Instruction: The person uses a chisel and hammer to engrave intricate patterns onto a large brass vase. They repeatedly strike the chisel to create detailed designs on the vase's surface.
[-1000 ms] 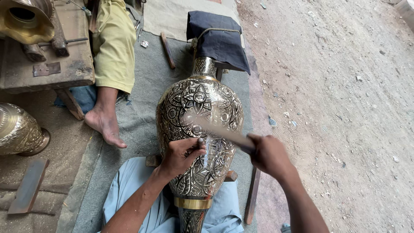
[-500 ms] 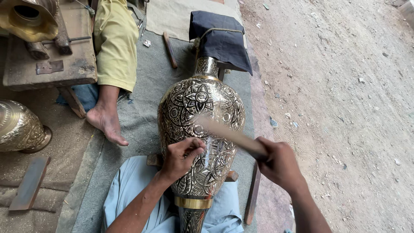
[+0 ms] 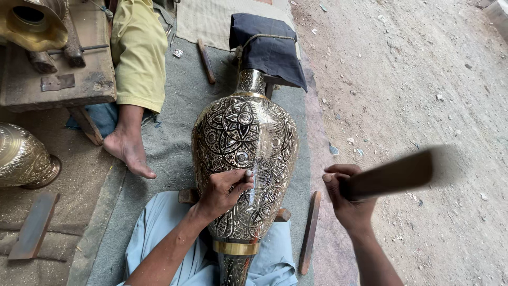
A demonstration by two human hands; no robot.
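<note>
- My left hand (image 3: 225, 190) rests on the belly of the engraved brass vase (image 3: 243, 143), fingers pinched shut around a thin metal chisel (image 3: 253, 177) set against the embossed floral pattern.
- My right hand (image 3: 346, 198) is clenched on a dark wooden mallet (image 3: 394, 175), blurred, raised well clear of the vase.
- The vase lies across my lap, its neck under a dark cloth (image 3: 267, 47).
- A flat wooden strip (image 3: 309, 233) lies on the grey mat (image 3: 180, 106).
</note>
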